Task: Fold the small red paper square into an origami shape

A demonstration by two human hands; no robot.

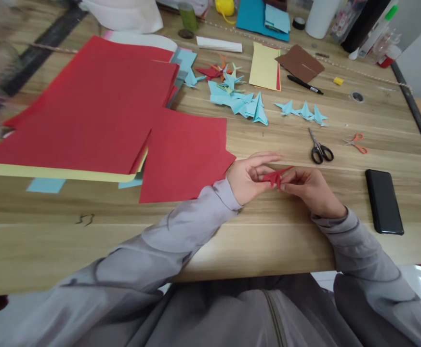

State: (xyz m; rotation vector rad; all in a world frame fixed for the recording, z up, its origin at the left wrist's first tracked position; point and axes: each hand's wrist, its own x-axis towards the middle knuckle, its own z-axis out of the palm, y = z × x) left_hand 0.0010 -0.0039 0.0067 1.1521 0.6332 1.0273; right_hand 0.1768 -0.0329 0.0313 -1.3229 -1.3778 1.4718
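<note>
A small folded red paper piece [272,179] is held between my two hands above the wooden table [254,246]. My left hand [248,178] pinches its left side, with thumb and fingers closed on it. The fingertips of my right hand [311,189] grip its right side, and a thin red point sticks up between the hands. Just left of my left hand lies a red paper sheet [189,154], beside a stack of large red sheets [84,106]. Folded light-blue paper shapes [246,103] lie beyond my hands, with three more [306,111] to their right.
Black-handled scissors [321,148] and small orange scissors [357,143] lie beyond my right hand. A black phone [384,201] rests to the right. Farther back are yellow paper [264,66], brown paper [300,63], a black pen [304,84] and a white bottle [322,18].
</note>
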